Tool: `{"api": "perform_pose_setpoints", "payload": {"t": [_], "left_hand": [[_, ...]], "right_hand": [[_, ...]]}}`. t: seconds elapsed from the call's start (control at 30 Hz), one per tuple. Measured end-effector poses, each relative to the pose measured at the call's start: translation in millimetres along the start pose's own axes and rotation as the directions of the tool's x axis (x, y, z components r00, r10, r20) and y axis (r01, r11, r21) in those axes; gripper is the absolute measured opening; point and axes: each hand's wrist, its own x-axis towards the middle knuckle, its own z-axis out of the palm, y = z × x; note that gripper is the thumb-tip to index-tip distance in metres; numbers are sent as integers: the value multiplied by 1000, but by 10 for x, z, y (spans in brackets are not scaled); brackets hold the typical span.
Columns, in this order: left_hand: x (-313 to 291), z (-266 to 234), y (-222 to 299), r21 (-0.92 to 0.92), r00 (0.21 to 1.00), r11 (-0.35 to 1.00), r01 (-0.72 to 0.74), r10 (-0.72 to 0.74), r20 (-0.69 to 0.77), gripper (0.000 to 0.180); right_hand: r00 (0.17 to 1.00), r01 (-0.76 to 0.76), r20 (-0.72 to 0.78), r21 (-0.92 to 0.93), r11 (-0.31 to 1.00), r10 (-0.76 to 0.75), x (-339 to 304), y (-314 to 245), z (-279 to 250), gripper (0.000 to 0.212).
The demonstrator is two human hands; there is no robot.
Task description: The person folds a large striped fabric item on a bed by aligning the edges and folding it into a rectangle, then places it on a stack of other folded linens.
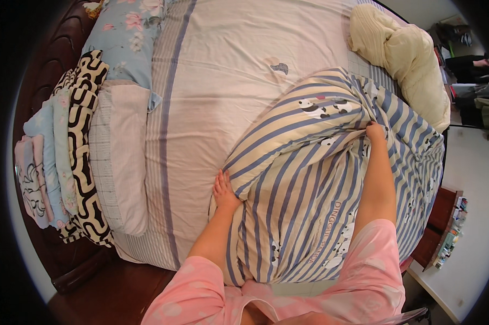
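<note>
A quilt (304, 189) with blue and cream stripes and panda prints lies rumpled over the near right part of the bed. At its left edge my left hand (225, 190) rests with fingers stretched out, partly on the quilt and beside the pale sheet (201, 108). Farther right, my right hand (375, 130) is closed on a bunched fold of the quilt, its fingertips partly hidden by the cloth. Creases run from that fold toward the left. The quilt's far edge curves across the sheet.
Along the dark wooden headboard (41, 103) on the left stand folded bedding (82, 157) and pillows, including a blue floral pillow (122, 46). A cream quilt (404, 59) is heaped at the far right corner. Beyond the bed's right side is a brown shelf (445, 222) with small items.
</note>
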Motion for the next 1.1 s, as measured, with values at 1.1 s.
{"api": "perform_pose_setpoints", "payload": {"t": [1.1], "left_hand": [[17,106,-49,-140,995,988,-64,52,-90,103]], "right_hand": [[596,753,-60,390,531,-801,-2275,-3261,803,77]]}}
